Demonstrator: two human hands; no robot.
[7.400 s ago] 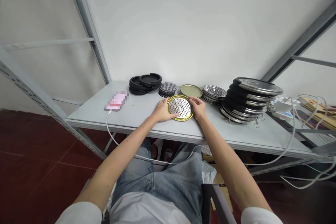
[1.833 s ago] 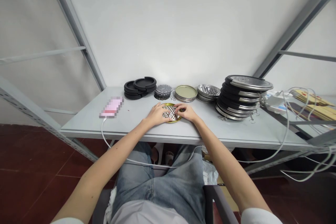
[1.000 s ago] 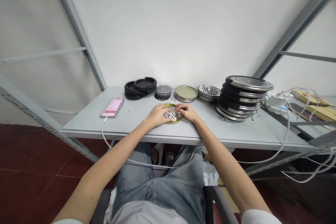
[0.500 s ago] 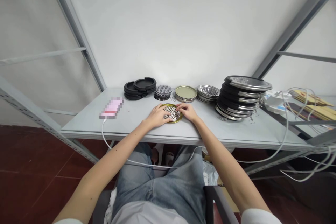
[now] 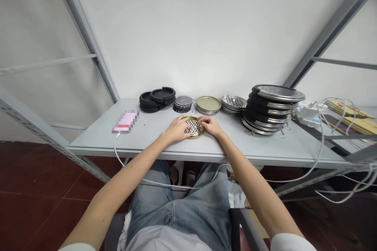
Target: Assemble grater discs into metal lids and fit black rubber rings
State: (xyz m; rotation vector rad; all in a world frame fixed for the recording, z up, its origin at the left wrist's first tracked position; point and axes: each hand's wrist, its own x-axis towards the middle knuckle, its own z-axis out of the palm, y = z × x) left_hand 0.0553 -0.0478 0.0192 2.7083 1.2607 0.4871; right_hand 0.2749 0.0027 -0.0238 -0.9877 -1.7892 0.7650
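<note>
A round gold-rimmed lid with a perforated metal disc (image 5: 194, 127) lies flat on the table near its front edge. My left hand (image 5: 178, 128) grips its left side, fingers bent over the rim and onto the disc. From the right, my right hand (image 5: 209, 124) holds the upper right rim, thumb and fingers pinched there. Behind the lid stand a small stack of perforated discs (image 5: 183, 102), a stack of gold-rimmed lids (image 5: 208, 104) and a stack of silver perforated lids (image 5: 233, 102).
Black rings (image 5: 162, 94) are stacked at the back left, beside a pink phone (image 5: 126, 121) with a white cable. A tall stack of black and silver rounds (image 5: 272, 108) stands right. Cables and yellowish packets (image 5: 353, 115) lie farther right on the grey table (image 5: 97, 135).
</note>
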